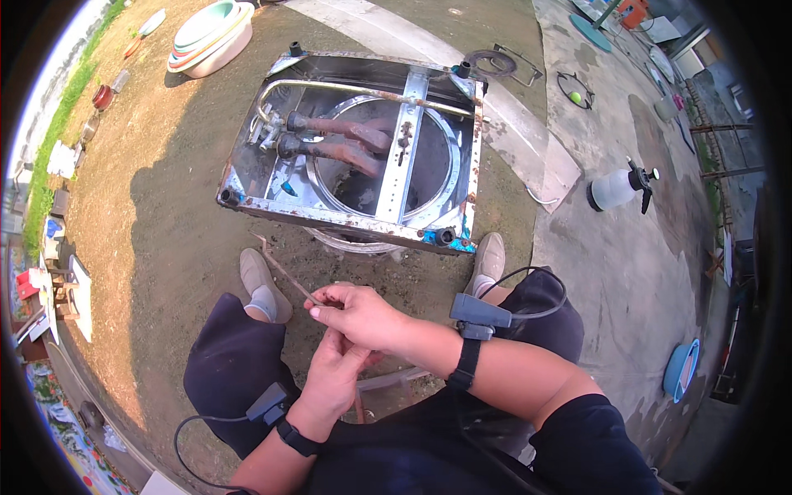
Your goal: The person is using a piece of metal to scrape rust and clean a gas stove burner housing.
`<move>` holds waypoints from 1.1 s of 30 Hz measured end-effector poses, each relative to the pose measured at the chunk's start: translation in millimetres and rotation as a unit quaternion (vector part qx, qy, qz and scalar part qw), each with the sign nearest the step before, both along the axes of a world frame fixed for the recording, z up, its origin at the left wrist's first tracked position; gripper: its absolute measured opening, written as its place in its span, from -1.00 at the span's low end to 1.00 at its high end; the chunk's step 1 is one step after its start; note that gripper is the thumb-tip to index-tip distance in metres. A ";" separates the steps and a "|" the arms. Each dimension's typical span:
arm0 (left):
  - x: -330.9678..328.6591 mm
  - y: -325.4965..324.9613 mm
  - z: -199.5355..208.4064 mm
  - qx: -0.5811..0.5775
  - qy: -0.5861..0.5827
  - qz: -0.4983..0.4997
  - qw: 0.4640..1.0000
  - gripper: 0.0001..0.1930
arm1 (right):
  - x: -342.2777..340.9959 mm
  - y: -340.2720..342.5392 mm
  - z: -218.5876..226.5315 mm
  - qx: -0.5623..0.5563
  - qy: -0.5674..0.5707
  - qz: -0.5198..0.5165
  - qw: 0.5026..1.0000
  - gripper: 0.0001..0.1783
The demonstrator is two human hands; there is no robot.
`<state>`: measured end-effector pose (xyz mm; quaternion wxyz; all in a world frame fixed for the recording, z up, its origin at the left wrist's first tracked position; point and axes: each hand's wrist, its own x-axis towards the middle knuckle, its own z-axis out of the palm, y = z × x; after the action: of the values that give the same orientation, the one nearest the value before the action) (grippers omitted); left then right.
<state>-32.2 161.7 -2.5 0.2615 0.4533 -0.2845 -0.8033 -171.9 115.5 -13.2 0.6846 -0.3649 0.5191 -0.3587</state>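
Note:
A thin rusty metal rod (285,268) with a bent tip is pinched in my right hand (359,315), its tip pointing away to the far left. My left hand (332,375) is closed just below, pressed against the right palm; what its fingers hold is hidden. Beyond my hands lies an overturned gas stove (404,157), its open metal underside facing up. Two rusty burner tubes (342,148) and a bent gas pipe (355,87) show inside it. The stove rests on a round support (355,242), mostly hidden beneath it.
My shoes (489,256) flank the stove's near side. To the right stand a white spray bottle (615,190) and a blue basin (681,369). Stacked plastic basins (213,37) sit far left. A coiled hose (492,63) and a pan support ring (575,89) lie farther back.

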 end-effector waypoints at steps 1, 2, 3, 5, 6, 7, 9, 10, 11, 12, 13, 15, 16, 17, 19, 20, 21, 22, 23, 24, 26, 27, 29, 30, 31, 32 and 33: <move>-0.3 -0.9 -0.7 0.003 0.002 -0.004 1.000 -0.56 | 0.8 -0.2 -1.2 0.003 0.002 -0.004 1.000 -0.63; -1.0 -1.8 -0.3 -0.008 -0.009 0.003 1.000 -0.56 | 1.6 -0.3 -2.3 -0.021 0.022 0.005 1.000 -0.63; -0.5 -2.5 -0.4 -0.019 -0.020 0.010 1.000 -0.56 | 0.6 -0.3 -1.2 -0.044 0.043 0.013 0.998 -0.63; 7.6 -3.8 -8.5 -0.040 -0.022 0.014 0.999 -0.57 | -0.9 2.5 -0.7 -0.069 0.093 0.036 0.993 -0.65; 9.5 -6.2 -8.4 -0.052 -0.024 0.007 0.998 -0.57 | -2.0 3.9 -3.2 -0.113 0.128 0.055 0.984 -0.64; 9.3 -7.2 -7.7 -0.064 -0.026 0.002 0.998 -0.56 | -2.7 5.0 -5.9 -0.156 0.163 0.075 0.971 -0.63; 8.4 -3.9 -5.7 -0.058 -0.042 0.023 0.997 -0.55 | -3.4 6.2 -5.8 -0.168 0.163 0.067 0.970 -0.64; 12.9 -3.4 -5.8 -0.051 -0.042 0.030 0.997 -0.57 | -6.3 5.4 -1.5 -0.170 0.180 0.093 0.964 -0.65; 17.7 -3.7 -5.3 -0.045 -0.042 0.037 0.997 -0.59 | -9.2 4.6 1.2 -0.171 0.196 0.120 0.958 -0.66; 20.3 -7.1 -0.9 -0.034 -0.031 0.062 0.997 -0.60 | -12.7 5.3 0.9 -0.170 0.197 0.119 0.958 -0.66; 22.7 -11.7 5.2 -0.024 -0.019 0.088 0.996 -0.61 | -16.0 6.3 0.4 -0.191 0.237 0.125 0.944 -0.67; 36.3 -20.5 3.6 -0.049 0.010 0.170 0.984 -0.61 | -21.3 8.1 1.3 -0.213 0.275 0.131 0.928 -0.68; 37.3 -27.8 8.4 -0.064 -0.002 0.196 0.979 -0.61 | -24.3 9.1 1.2 -0.205 0.299 0.145 0.920 -0.70; 35.8 -37.6 14.9 -0.078 -0.014 0.222 0.972 -0.59 | -28.0 10.2 1.0 -0.198 0.324 0.159 0.911 -0.72; 41.9 -53.4 22.2 -0.066 -0.009 0.259 0.964 -0.54 | -33.3 13.0 8.4 -0.183 0.334 0.204 0.902 -0.76; 37.3 -60.1 27.5 -0.044 -0.009 0.283 0.958 -0.61 | -35.4 17.1 6.3 -0.196 0.341 0.196 0.898 -0.77; 40.4 -62.6 24.8 -0.045 -0.009 0.282 0.958 -0.61 | -37.1 19.7 6.3 -0.210 0.347 0.188 0.894 -0.78; 46.5 -67.0 19.3 -0.033 -0.025 0.290 0.956 -0.63 | -40.6 21.7 7.1 -0.210 0.347 0.187 0.895 -0.78; 49.0 -69.2 16.4 -0.022 -0.041 0.298 0.953 -0.66 | -45.1 23.2 9.2 -0.210 0.370 0.196 0.883 -0.78; 47.0 -67.9 16.3 -0.021 -0.042 0.296 0.954 -0.66 | -49.8 24.8 10.6 -0.208 0.393 0.206 0.872 -0.79; 42.8 -62.8 16.9 -0.068 -0.051 0.241 0.967 -0.76 | -57.2 27.9 11.6 -0.196 0.400 0.230 0.865 -0.78; 40.1 -60.7 17.8 -0.092 -0.055 0.214 0.971 -0.80 | -60.1 28.7 12.7 -0.186 0.407 0.255 0.857 -0.77; 29.3 -54.5 22.9 -0.111 -0.055 0.201 0.972 -0.82 | -65.2 30.3 19.9 -0.176 0.395 0.253 0.866 -0.72; 24.1 -51.9 25.1 -0.132 -0.056 0.192 0.971 -0.83 | -68.1 29.6 22.7 -0.169 0.383 0.253 0.872 -0.67; 21.4 -49.0 25.2 -0.133 -0.056 0.189 0.971 -0.83 | -71.5 27.9 21.8 -0.169 0.383 0.251 0.873 -0.67; 20.5 -44.5 24.8 -0.163 -0.049 0.153 0.974 -0.83 | -75.0 25.5 19.8 -0.167 0.319 0.213 0.908 -0.59; 20.4 -40.2 24.2 -0.192 -0.042 0.115 0.974 -0.83 | -78.3 23.0 21.1 -0.164 0.254 0.173 0.937 -0.51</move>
<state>-11.8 121.5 21.8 0.4220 0.4571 -0.3902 -0.6788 -250.2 138.5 7.9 0.5123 -0.6357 0.5378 -0.2103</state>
